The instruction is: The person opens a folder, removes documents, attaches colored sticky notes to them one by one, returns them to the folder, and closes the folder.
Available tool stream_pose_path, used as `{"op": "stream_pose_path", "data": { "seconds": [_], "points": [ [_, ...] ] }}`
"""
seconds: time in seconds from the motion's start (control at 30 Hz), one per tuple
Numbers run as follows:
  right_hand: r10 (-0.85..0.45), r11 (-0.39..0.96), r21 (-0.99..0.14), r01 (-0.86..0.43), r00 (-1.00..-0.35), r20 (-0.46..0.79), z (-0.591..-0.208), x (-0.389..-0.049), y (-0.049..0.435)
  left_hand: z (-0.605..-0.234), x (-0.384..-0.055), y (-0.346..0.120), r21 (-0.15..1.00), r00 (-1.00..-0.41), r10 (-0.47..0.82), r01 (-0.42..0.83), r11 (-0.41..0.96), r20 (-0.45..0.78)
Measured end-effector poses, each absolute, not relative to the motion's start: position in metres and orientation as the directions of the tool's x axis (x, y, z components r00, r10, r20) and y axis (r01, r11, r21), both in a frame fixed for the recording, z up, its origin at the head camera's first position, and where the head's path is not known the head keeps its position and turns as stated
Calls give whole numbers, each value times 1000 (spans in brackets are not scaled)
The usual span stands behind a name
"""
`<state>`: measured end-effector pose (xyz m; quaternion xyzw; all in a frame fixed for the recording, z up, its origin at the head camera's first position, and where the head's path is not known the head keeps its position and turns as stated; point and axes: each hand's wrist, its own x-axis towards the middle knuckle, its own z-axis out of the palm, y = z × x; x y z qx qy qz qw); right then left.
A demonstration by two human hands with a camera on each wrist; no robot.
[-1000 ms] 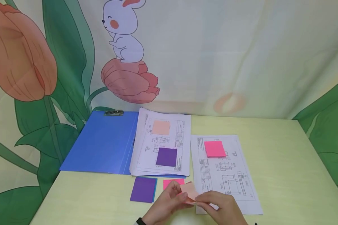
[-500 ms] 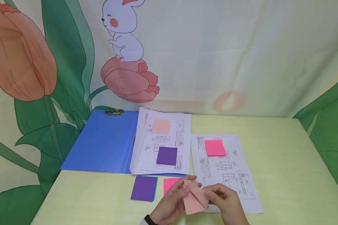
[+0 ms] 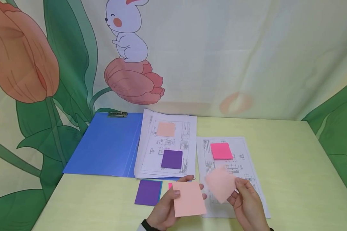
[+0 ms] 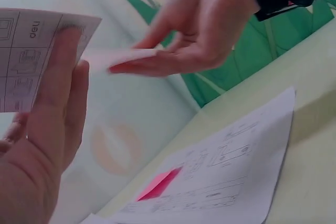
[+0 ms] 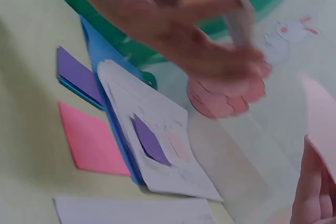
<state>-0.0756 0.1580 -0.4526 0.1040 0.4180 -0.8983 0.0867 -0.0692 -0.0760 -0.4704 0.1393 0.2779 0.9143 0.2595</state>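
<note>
My left hand (image 3: 164,207) holds a peach sticky note pad (image 3: 190,200), thumb on its front and fingers behind. In the left wrist view the pad's printed back (image 4: 31,51) bears the word "deli". My right hand (image 3: 250,200) pinches a loose peach sticky note (image 3: 219,185) by its right corner, apart from the pad and slightly blurred. Below this note lies a sheet with a technical drawing (image 3: 234,210), with a bright pink sticky note (image 3: 221,151) near its top.
An open blue folder (image 3: 104,144) with stacked drawings (image 3: 147,160) lies at the back left. The top drawing bears a peach note (image 3: 166,129) and a purple note (image 3: 172,159). In front sit a purple pad (image 3: 147,192) and a pink pad (image 5: 94,140).
The peach note has come away from the pad. My right hand has carried it right, over the drawing sheet, while my left hand keeps the pad, now facing up.
</note>
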Motion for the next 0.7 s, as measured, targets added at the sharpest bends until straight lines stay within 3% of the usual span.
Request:
{"op": "stream_pose_path", "data": {
  "seconds": [0.07,0.17,0.23,0.3,0.4,0.47,0.7],
  "points": [
    [-2,-651,-719,246,-947,-322,-458,-81,172,-471,-71,-90,577,-821,562,-412,-705,101],
    [154,-619,-761,197,-919,-363,-478,-90,202,-466,-72,-126,737,-893,448,-336,-586,-51],
    [248,-572,-801,174,-895,-371,-493,-95,225,-459,-72,-158,887,-940,271,-296,-353,-206],
    [313,-533,-835,138,-884,-346,-507,-97,247,-458,-74,-189,948,-946,67,-318,-18,-316],
    [376,-536,-833,137,-845,-381,-511,-97,267,-466,-78,-229,834,-925,-105,-375,405,-365],
    [387,-539,-833,127,-840,-379,-513,-96,272,-476,-82,-245,726,-919,-135,-377,575,-370],
    [396,-502,-853,144,-838,-375,-541,-103,273,-499,-91,-246,506,-918,-197,-358,785,-343]
  ]
}}
